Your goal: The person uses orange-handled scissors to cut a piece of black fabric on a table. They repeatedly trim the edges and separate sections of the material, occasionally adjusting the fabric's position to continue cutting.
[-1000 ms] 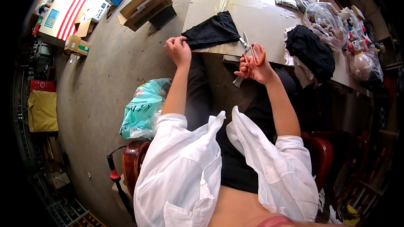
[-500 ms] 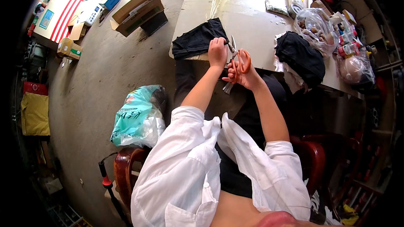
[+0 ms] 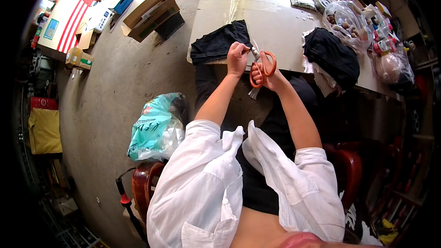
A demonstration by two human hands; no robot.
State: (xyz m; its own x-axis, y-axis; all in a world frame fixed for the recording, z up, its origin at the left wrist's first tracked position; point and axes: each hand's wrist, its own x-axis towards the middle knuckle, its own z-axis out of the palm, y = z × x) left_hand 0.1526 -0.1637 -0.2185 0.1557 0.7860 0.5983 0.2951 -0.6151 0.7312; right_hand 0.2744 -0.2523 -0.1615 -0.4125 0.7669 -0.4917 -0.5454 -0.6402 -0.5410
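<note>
A folded black garment (image 3: pixel 218 43) lies at the table's near left edge. At its right end, my left hand (image 3: pixel 236 59) is closed, its fingertips pinching what looks like the garment's edge. My right hand (image 3: pixel 272 79) is shut on orange-handled scissors (image 3: pixel 271 63), with a thumb and fingers about the loops. The blades point away from me, partly spread, close beside the left fingertips. Exactly what lies between the blades is too small to tell. Below the right hand hangs a small whitish strip (image 3: pixel 253 93); where it is attached is hidden.
On the right of the table (image 3: pixel 271 14) sit a black and white cloth pile (image 3: pixel 330 57) and a clear plastic bag (image 3: pixel 349 25) of round brown things. A teal plastic bag (image 3: pixel 156 126) stands left of my chair. Cardboard boxes (image 3: pixel 154 14) lie on the floor beyond.
The scissors' handles have tilted and shifted slightly up in my right hand, beside the left fingertips. My left hand keeps its pinch. The whole view has shifted a little.
</note>
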